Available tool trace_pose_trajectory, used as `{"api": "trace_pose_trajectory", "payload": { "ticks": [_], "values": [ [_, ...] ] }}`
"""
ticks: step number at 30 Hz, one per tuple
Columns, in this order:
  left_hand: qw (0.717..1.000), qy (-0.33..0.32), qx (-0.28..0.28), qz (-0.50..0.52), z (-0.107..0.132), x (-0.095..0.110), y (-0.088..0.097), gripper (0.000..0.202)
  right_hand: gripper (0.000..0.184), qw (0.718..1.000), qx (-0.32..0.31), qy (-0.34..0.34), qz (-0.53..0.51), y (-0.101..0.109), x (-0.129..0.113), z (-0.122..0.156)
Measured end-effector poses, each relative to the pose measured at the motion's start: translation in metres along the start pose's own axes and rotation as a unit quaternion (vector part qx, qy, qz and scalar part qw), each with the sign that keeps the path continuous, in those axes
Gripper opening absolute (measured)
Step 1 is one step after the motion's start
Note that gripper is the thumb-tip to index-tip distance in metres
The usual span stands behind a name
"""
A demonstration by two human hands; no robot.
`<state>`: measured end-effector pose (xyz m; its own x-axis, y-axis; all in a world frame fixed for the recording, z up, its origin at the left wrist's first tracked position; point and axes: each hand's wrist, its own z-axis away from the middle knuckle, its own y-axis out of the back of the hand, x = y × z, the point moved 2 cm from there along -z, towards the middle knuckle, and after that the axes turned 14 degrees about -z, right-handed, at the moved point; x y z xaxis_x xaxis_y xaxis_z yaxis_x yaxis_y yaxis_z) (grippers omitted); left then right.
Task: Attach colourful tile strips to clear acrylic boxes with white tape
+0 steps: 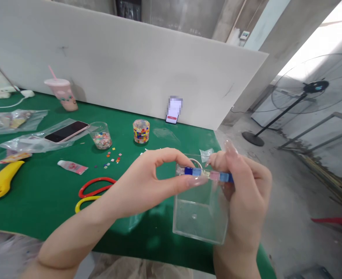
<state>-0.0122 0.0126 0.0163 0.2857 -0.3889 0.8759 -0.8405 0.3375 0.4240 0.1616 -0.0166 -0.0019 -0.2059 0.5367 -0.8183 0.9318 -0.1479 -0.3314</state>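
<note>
Above the table's front edge I hold a clear plastic box (194,217), tilted so that its square face shows. Along its upper edge runs a row of small mosaic tiles (215,176) in blue, pink and pale colours. My left hand (147,182) pinches that edge, thumb along the near side of the tiles and index finger behind. My right hand (243,182) grips the right side of the box, its thumb raised near the row's right end; some of its fingers are hidden. Scissors (97,188) with red and yellow handles lie partly behind my left forearm.
On the green table (48,174) stand a mosaic-covered cup (141,131), a clear cup of tiles (102,140) and a pink tumbler (62,95). Loose tiles (112,157), a glue tube (72,167), a phone (67,131) and a yellow cutter (4,180) lie about. Another phone (173,110) leans on the white board (115,58).
</note>
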Motion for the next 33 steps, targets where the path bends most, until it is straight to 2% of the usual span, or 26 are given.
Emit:
{"api": "trace_pose_trajectory", "payload": {
  "ticks": [2, 3, 5, 7, 11, 14, 16, 18, 20, 21, 22, 23, 26, 29, 33],
  "values": [
    [0.999, -0.039, -0.037, -0.003, 0.000, -0.003, 0.005, 0.033, 0.058, 1.000, -0.010, -0.007, -0.019, 0.001, 0.004, -0.005],
    [0.997, -0.060, -0.038, 0.000, 0.000, -0.004, 0.007, 0.045, 0.059, 0.999, -0.014, -0.009, -0.028, 0.001, 0.006, -0.007],
    [0.997, -0.078, 0.005, -0.003, -0.001, -0.009, 0.011, 0.059, 0.060, 0.999, -0.018, -0.010, -0.036, 0.002, 0.011, -0.013],
    [0.996, -0.056, 0.064, -0.025, -0.005, -0.013, 0.011, 0.060, 0.061, 0.999, -0.017, 0.000, -0.028, 0.003, 0.016, -0.018],
    [0.989, -0.032, 0.131, -0.064, -0.014, -0.016, 0.011, 0.071, 0.058, 0.999, -0.010, 0.032, -0.008, 0.004, 0.022, -0.026],
    [0.977, -0.017, 0.187, -0.104, -0.017, -0.016, 0.024, 0.080, 0.058, 0.998, -0.014, 0.055, -0.007, 0.005, 0.027, -0.031],
    [0.968, 0.019, 0.203, -0.143, -0.018, -0.022, 0.038, 0.081, 0.059, 0.996, -0.014, 0.086, -0.007, 0.006, 0.034, -0.033],
    [0.959, 0.089, 0.187, -0.195, -0.019, -0.040, 0.052, 0.077, 0.060, 0.991, -0.007, 0.130, -0.004, 0.009, 0.048, -0.035],
    [0.940, 0.176, 0.151, -0.249, -0.022, -0.070, 0.061, 0.072, 0.058, 0.984, 0.002, 0.179, 0.009, 0.013, 0.070, -0.037],
    [0.930, 0.207, 0.141, -0.269, -0.024, -0.088, 0.064, 0.062, 0.052, 0.979, 0.003, 0.202, 0.021, 0.015, 0.083, -0.037],
    [0.920, 0.235, 0.127, -0.287, -0.025, -0.108, 0.065, 0.043, 0.037, 0.975, -0.003, 0.219, 0.038, 0.017, 0.098, -0.037],
    [0.910, 0.260, 0.111, -0.303, -0.027, -0.127, 0.064, 0.035, 0.029, 0.971, -0.016, 0.233, 0.059, 0.019, 0.114, -0.037],
    [0.884, 0.302, 0.071, -0.348, -0.029, -0.172, 0.061, 0.037, 0.035, 0.957, -0.060, 0.258, 0.116, 0.022, 0.158, -0.034],
    [0.864, 0.317, 0.038, -0.388, -0.026, -0.192, 0.067, 0.038, 0.038, 0.943, -0.096, 0.281, 0.152, 0.025, 0.189, -0.025],
    [0.833, 0.346, 0.018, -0.432, -0.013, -0.203, 0.098, 0.038, 0.038, 0.925, -0.127, 0.306, 0.186, 0.029, 0.212, -0.013]
  ]
}}
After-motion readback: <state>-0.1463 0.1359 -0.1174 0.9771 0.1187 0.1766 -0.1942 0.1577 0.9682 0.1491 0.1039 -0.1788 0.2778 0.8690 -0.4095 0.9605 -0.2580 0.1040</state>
